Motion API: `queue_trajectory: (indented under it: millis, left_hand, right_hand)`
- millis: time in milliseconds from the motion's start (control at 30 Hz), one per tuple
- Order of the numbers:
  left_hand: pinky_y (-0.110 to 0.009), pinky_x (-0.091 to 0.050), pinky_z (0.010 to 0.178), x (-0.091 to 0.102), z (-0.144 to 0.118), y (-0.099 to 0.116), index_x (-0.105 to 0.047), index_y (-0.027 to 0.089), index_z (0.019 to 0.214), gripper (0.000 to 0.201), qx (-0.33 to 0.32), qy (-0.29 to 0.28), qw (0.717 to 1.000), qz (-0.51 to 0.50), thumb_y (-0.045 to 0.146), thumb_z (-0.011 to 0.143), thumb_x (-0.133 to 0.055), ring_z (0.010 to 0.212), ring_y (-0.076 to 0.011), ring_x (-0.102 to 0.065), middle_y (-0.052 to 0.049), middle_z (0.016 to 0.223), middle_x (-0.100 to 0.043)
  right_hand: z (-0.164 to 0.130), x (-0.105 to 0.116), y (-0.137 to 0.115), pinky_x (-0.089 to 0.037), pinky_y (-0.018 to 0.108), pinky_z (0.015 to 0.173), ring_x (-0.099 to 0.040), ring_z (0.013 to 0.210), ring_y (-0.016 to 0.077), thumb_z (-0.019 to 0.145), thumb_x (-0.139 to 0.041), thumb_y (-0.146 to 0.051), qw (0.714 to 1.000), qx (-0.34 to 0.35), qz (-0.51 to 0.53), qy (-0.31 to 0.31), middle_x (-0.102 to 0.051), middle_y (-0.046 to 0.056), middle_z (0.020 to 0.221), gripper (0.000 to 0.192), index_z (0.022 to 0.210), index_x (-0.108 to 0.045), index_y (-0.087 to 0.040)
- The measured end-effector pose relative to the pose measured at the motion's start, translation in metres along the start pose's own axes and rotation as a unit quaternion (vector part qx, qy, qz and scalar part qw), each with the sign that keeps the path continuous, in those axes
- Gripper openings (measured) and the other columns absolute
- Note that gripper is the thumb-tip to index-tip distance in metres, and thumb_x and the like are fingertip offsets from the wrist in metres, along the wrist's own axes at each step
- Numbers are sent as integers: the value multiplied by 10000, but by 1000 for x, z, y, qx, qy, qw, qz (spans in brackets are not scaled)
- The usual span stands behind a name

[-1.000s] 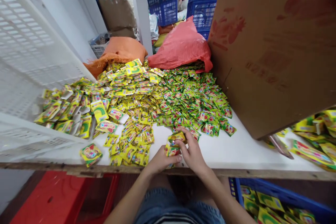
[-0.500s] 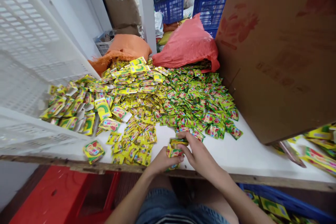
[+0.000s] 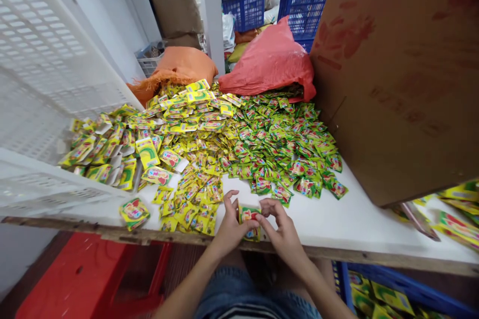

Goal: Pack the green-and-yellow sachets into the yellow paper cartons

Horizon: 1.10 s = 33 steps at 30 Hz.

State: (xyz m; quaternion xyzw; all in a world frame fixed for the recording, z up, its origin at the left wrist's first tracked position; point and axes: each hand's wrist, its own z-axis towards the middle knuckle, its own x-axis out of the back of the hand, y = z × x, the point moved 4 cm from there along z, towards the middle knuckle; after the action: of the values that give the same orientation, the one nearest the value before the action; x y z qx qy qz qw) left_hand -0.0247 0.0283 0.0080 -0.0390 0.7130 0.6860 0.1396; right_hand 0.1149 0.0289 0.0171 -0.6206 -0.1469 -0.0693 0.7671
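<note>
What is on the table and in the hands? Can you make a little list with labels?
left hand: left hand grips the small stack of packets from its left side
right hand: right hand pinches the same stack from its right side
table: white table with a worn wooden front edge
loose packets: big spread of green and yellow packets behind the hands
right side: large cardboard box
back: red bag, blue crates
below: red stool
</note>
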Motion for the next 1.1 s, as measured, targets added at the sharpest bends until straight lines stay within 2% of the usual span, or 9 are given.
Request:
queue_trajectory:
  millis: [100,267,367,500,567,667,767,900,1100]
  left_hand:
    - [-273,-473,745,6,-3,-1,-315,261,1118,545,-21,32,999,30,245,710,-676,895,-171,-602,-39,1066,-529]
    - [-251,-455,686,11,2,4,-553,169,909,202,0,-25,995,93,264,749,-634,777,-167,-590,-20,806,-603]
    - [-254,-439,748,11,7,13,-596,153,824,115,-38,-23,991,126,233,750,-632,810,-162,-577,-30,828,-600]
    - [-291,-443,817,9,8,11,-502,209,1071,318,-54,-17,998,41,192,772,-608,898,-171,-591,-45,954,-619]
    - [-309,-448,833,8,7,7,-461,216,1117,373,-45,-27,999,12,182,775,-606,913,-176,-601,-56,976,-630]
    - [-320,-424,893,9,4,5,-549,174,956,192,-48,-33,997,47,180,773,-607,994,-197,-580,-87,1038,-620]
    - [-322,-429,894,10,2,6,-560,167,892,127,-53,-19,995,79,197,776,-603,1040,-209,-559,-102,1110,-593]
    - [-311,-440,865,8,0,10,-566,159,871,88,-62,0,992,106,207,798,-573,956,-190,-590,-84,976,-633]
    - [-252,-450,740,7,5,13,-595,146,812,83,-50,32,989,135,223,797,-570,792,-156,-596,-46,813,-641]
  right_hand:
    - [-1,-1,3,-421,272,751,-514,819,152,842,-496,-300,1000,14,-6,15,-549,35,902,218,1033,-465,-198]
    - [9,6,-8,-415,261,719,-522,797,154,867,-454,-292,997,47,-48,-42,-567,33,861,154,949,-546,-199]
    - [15,7,-14,-420,271,746,-538,829,167,873,-442,-296,994,66,-55,-62,-582,40,854,165,842,-570,-198]
    - [15,5,-4,-449,267,725,-561,816,163,861,-462,-317,999,33,-37,-14,-605,45,909,235,1055,-532,-202]
    - [11,4,3,-457,266,721,-569,805,158,859,-469,-317,999,26,-39,4,-613,48,943,295,1130,-508,-207]
    - [7,2,2,-447,278,785,-569,896,168,857,-482,-296,997,60,-49,-19,-622,51,989,202,1003,-594,-215]
    - [6,1,-3,-444,284,810,-560,964,179,837,-520,-295,996,69,-47,-39,-620,57,1027,173,960,-615,-218]
    - [7,0,-7,-445,284,804,-578,907,172,844,-499,-289,997,62,-43,-25,-636,51,950,148,882,-615,-206]
    - [15,-2,-9,-440,254,672,-568,726,148,846,-484,-302,996,32,-79,-25,-641,21,820,165,876,-611,-201]
